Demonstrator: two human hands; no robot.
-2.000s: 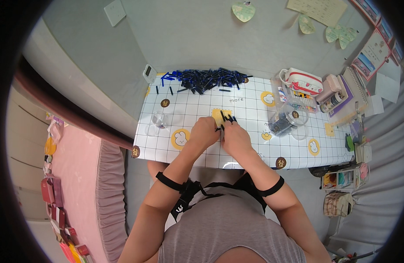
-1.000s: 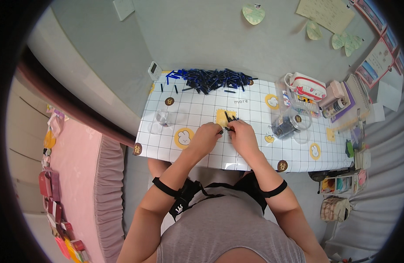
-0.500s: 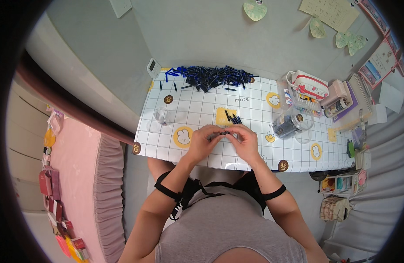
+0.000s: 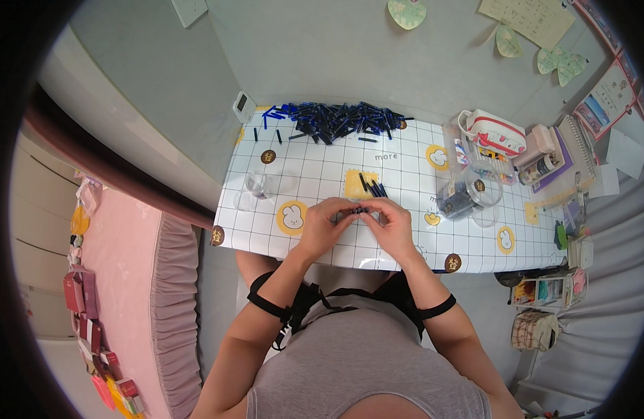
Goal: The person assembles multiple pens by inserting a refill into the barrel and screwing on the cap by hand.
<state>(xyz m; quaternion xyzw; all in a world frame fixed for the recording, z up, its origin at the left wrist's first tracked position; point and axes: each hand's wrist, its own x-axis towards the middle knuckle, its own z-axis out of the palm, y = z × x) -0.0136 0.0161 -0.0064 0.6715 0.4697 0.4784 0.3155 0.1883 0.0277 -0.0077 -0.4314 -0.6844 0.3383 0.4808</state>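
Observation:
My left hand (image 4: 327, 225) and my right hand (image 4: 389, 228) meet above the near middle of the table. Thumbs and fingers of both are closed on a small dark piece (image 4: 360, 210), pinched between the fingertips; its exact kind is too small to make out. Just beyond them, several dark blue tubes like ink cartridges (image 4: 376, 187) lie on a yellow square printed on the table cover. A large heap of similar dark blue tubes (image 4: 343, 122) spreads along the table's far edge, with a few lying loose in front.
A small clear cup (image 4: 257, 184) stands left of my hands, beside a round clear lid (image 4: 244, 202). To the right, a clear jar (image 4: 456, 202) lies on its side with dark pieces inside. Behind it are a white pencil case (image 4: 495, 134) and stationery. A small timer (image 4: 243, 107) leans at the far left.
Both hands stay in the same place with fingertips together; the dark piece between them shows slightly more. The view has shifted a little. The heap and loose tubes look unchanged.

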